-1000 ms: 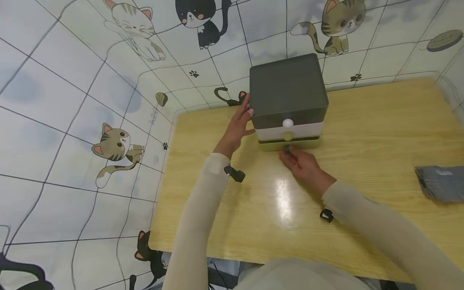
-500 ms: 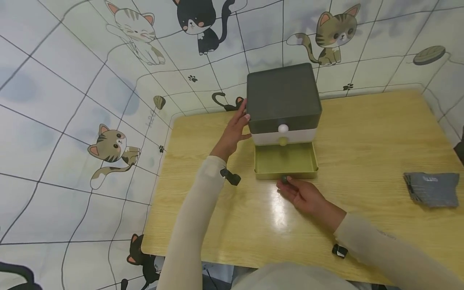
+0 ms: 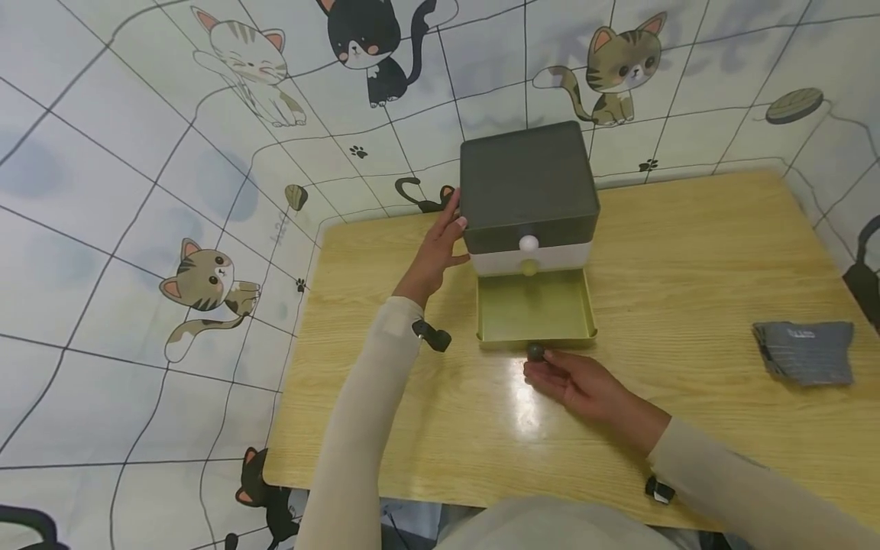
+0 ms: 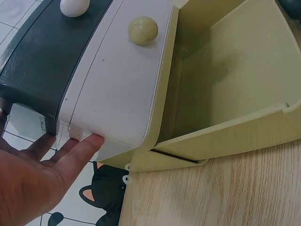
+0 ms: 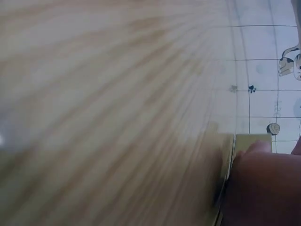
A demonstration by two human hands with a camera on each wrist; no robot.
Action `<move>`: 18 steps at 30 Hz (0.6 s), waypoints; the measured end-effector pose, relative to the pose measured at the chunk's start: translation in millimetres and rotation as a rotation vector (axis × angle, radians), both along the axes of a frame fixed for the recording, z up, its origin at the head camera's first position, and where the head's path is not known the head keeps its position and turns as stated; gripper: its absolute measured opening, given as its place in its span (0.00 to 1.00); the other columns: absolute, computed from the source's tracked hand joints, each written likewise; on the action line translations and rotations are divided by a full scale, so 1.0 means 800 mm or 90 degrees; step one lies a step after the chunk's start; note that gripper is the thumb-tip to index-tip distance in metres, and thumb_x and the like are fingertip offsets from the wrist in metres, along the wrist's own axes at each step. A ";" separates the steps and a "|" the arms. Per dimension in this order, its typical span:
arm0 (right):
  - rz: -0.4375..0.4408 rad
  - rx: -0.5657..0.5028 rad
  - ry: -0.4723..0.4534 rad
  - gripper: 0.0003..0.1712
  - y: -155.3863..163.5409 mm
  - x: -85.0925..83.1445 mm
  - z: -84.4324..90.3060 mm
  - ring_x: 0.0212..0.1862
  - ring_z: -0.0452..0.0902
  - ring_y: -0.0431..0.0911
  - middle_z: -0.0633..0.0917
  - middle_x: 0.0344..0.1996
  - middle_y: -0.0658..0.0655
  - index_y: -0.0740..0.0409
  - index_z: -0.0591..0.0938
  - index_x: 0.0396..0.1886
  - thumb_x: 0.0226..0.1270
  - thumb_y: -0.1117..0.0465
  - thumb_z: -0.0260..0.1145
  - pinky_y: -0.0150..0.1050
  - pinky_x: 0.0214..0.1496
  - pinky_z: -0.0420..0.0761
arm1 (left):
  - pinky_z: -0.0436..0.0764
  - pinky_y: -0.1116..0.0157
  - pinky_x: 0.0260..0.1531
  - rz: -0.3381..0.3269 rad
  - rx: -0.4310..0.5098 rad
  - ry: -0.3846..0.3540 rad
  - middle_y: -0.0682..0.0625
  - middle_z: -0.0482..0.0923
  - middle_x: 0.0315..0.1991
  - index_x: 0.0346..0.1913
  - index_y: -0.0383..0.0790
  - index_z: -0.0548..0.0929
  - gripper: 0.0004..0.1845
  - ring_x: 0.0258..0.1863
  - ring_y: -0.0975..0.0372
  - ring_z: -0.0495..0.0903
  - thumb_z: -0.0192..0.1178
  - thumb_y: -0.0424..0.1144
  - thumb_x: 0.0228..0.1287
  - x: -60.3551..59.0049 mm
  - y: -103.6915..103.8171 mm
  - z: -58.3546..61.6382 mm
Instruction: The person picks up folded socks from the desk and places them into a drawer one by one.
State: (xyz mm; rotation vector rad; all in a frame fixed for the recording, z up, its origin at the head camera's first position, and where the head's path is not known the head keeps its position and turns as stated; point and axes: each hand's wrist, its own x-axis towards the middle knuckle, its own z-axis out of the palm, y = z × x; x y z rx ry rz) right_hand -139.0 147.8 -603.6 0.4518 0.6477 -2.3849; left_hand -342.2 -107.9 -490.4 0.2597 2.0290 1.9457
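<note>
A small chest of drawers (image 3: 528,183) stands at the back of the table, dark green on top, white in the middle and olive at the bottom. Its olive bottom drawer (image 3: 536,309) is pulled out, with a bare inside. My right hand (image 3: 584,388) pinches the drawer's dark round knob (image 3: 535,352) between thumb and fingers. On the chest's left side, my left hand (image 3: 431,256) rests with fingers spread. The left wrist view shows those fingertips (image 4: 96,140) against the side of the white tier. Above the drawer are a white knob (image 4: 74,6) and an olive knob (image 4: 143,30).
A grey plastic packet (image 3: 804,351) lies on the right part of the wooden table (image 3: 674,275). Behind and to the left rises a wall (image 3: 481,84) with cat drawings. The table's front edge runs close to the person's body.
The bottom drawer, nearly closed a second ago, has come out toward the body, drawn by the right hand on its knob. The left hand has kept its place on the chest's side.
</note>
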 end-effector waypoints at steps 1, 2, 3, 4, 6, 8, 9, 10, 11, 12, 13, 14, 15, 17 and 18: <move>0.005 0.013 0.008 0.12 0.008 0.004 0.001 0.58 0.85 0.59 0.85 0.51 0.70 0.68 0.79 0.56 0.85 0.68 0.51 0.50 0.72 0.71 | 0.75 0.39 0.64 -0.003 0.000 0.000 0.59 0.51 0.84 0.80 0.82 0.57 0.31 0.79 0.52 0.60 0.52 0.54 0.83 -0.001 0.002 -0.001; 0.008 0.021 0.020 0.12 0.018 0.009 0.003 0.59 0.85 0.59 0.85 0.52 0.70 0.68 0.79 0.57 0.85 0.69 0.51 0.50 0.71 0.71 | 0.75 0.39 0.64 -0.006 0.001 0.000 0.59 0.51 0.83 0.80 0.82 0.57 0.30 0.79 0.52 0.60 0.52 0.54 0.82 -0.001 0.003 -0.002; 0.011 0.022 0.039 0.14 0.029 0.014 0.004 0.59 0.84 0.58 0.85 0.53 0.70 0.68 0.80 0.57 0.86 0.69 0.50 0.50 0.72 0.71 | 0.75 0.39 0.64 -0.009 0.001 0.001 0.59 0.51 0.83 0.80 0.82 0.57 0.30 0.79 0.51 0.60 0.52 0.54 0.83 -0.002 0.004 -0.002; 0.011 0.022 0.058 0.15 0.041 0.018 0.005 0.59 0.84 0.58 0.85 0.54 0.69 0.68 0.81 0.57 0.86 0.70 0.50 0.50 0.71 0.71 | 0.75 0.39 0.65 -0.012 0.003 0.001 0.59 0.51 0.83 0.80 0.82 0.57 0.30 0.79 0.51 0.60 0.52 0.54 0.83 -0.002 0.005 -0.003; 0.000 0.030 0.111 0.16 0.069 0.027 0.009 0.58 0.85 0.57 0.86 0.53 0.68 0.67 0.83 0.56 0.85 0.71 0.49 0.49 0.70 0.74 | 0.74 0.38 0.65 -0.016 0.004 0.004 0.59 0.51 0.83 0.80 0.82 0.57 0.30 0.79 0.51 0.60 0.52 0.54 0.83 -0.003 0.006 -0.003; -0.019 0.051 0.189 0.18 0.099 0.032 0.014 0.57 0.86 0.56 0.87 0.52 0.66 0.66 0.84 0.56 0.85 0.73 0.48 0.47 0.67 0.78 | 0.73 0.38 0.65 -0.016 0.005 0.006 0.58 0.51 0.83 0.80 0.82 0.57 0.30 0.79 0.51 0.60 0.52 0.54 0.83 -0.003 0.004 -0.002; -0.032 0.059 0.223 0.19 0.115 0.033 0.017 0.56 0.86 0.55 0.87 0.52 0.66 0.66 0.84 0.56 0.85 0.73 0.47 0.46 0.65 0.79 | 0.73 0.38 0.65 -0.016 0.006 0.007 0.58 0.51 0.83 0.80 0.82 0.56 0.30 0.79 0.51 0.60 0.51 0.54 0.83 -0.003 0.003 -0.001; -0.051 0.075 0.254 0.20 0.131 0.033 0.020 0.55 0.87 0.55 0.88 0.51 0.66 0.67 0.85 0.55 0.85 0.75 0.46 0.46 0.63 0.81 | 0.73 0.38 0.66 -0.014 0.007 0.007 0.58 0.51 0.83 0.80 0.82 0.56 0.30 0.79 0.51 0.60 0.51 0.54 0.83 -0.002 0.001 -0.001; -0.073 0.086 0.282 0.21 0.148 0.031 0.023 0.54 0.88 0.55 0.88 0.50 0.66 0.68 0.85 0.55 0.84 0.76 0.45 0.45 0.61 0.82 | 0.73 0.38 0.66 -0.013 0.008 0.008 0.58 0.51 0.83 0.80 0.82 0.56 0.30 0.79 0.51 0.60 0.51 0.54 0.83 -0.002 -0.001 0.000; -0.097 0.099 0.301 0.22 0.165 0.030 0.026 0.53 0.88 0.55 0.89 0.49 0.66 0.68 0.85 0.55 0.84 0.77 0.44 0.45 0.59 0.83 | 0.73 0.38 0.66 -0.012 0.007 0.009 0.58 0.51 0.83 0.80 0.82 0.56 0.30 0.79 0.52 0.59 0.51 0.54 0.83 -0.001 -0.004 0.000; -0.124 0.120 0.318 0.22 0.182 0.028 0.029 0.52 0.88 0.54 0.89 0.48 0.65 0.68 0.86 0.55 0.83 0.77 0.45 0.44 0.58 0.84 | 0.73 0.38 0.66 -0.010 0.008 0.010 0.59 0.51 0.83 0.80 0.81 0.55 0.31 0.79 0.52 0.59 0.51 0.54 0.83 0.000 -0.006 0.000; -0.158 0.154 0.332 0.21 0.199 0.027 0.031 0.51 0.89 0.52 0.89 0.48 0.64 0.68 0.86 0.55 0.83 0.77 0.46 0.42 0.56 0.85 | 0.73 0.38 0.66 -0.010 0.007 0.014 0.60 0.51 0.83 0.81 0.80 0.55 0.31 0.79 0.53 0.59 0.51 0.54 0.84 0.001 -0.008 0.000; -0.192 0.219 0.342 0.19 0.215 0.026 0.034 0.50 0.89 0.49 0.90 0.47 0.61 0.66 0.86 0.54 0.83 0.76 0.48 0.39 0.55 0.85 | 0.73 0.39 0.66 -0.008 0.007 0.018 0.60 0.51 0.83 0.81 0.80 0.55 0.31 0.79 0.53 0.59 0.50 0.54 0.84 0.002 -0.010 0.000; -0.234 0.461 0.344 0.15 0.245 0.029 0.040 0.47 0.88 0.37 0.90 0.46 0.47 0.55 0.85 0.56 0.84 0.68 0.54 0.29 0.52 0.83 | 0.74 0.39 0.65 -0.009 0.004 0.029 0.61 0.51 0.83 0.81 0.79 0.54 0.31 0.79 0.54 0.59 0.49 0.54 0.84 0.003 -0.012 -0.001; -0.242 0.605 0.328 0.13 0.258 0.032 0.041 0.47 0.85 0.31 0.88 0.46 0.39 0.49 0.84 0.58 0.84 0.64 0.57 0.23 0.52 0.80 | 0.74 0.39 0.65 -0.010 0.002 0.035 0.61 0.51 0.83 0.81 0.79 0.54 0.30 0.79 0.54 0.59 0.49 0.54 0.84 0.004 -0.012 -0.001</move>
